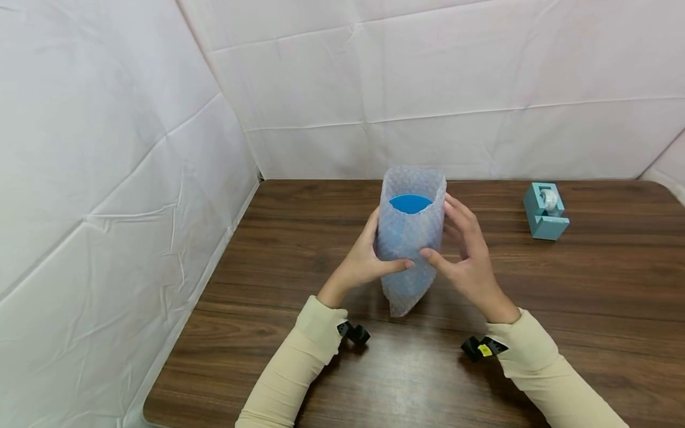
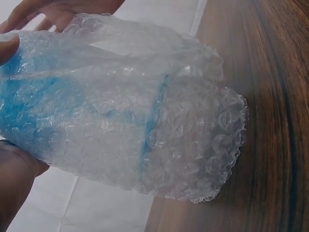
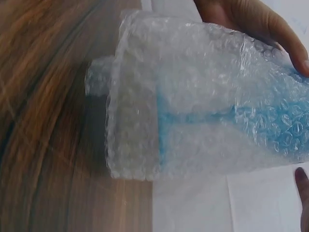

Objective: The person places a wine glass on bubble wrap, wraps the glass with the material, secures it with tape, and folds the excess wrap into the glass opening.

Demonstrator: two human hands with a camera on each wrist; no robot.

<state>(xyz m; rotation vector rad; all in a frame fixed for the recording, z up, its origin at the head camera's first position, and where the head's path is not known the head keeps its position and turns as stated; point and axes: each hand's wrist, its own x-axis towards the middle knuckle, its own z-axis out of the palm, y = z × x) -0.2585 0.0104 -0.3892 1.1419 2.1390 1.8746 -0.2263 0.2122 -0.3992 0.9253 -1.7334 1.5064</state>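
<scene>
A blue goblet point(image 1: 410, 204) stands inside a sleeve of bubble wrap point(image 1: 409, 238), its round top showing through the open upper end. In the right wrist view a thin blue stem point(image 3: 207, 117) and a flat base, seen edge-on, show through the wrap. My left hand point(image 1: 366, 258) grips the wrapped goblet from the left, thumb across the front. From the other side my right hand point(image 1: 473, 261) holds it, thumb on the front and fingers around the right side. The wrap's lower end tapers to a loose corner above the table.
A teal tape dispenser point(image 1: 546, 213) with a roll of clear tape stands at the back right of the dark wooden table point(image 1: 299, 238). White sheeting point(image 1: 428, 77) hangs behind the table and along its left side.
</scene>
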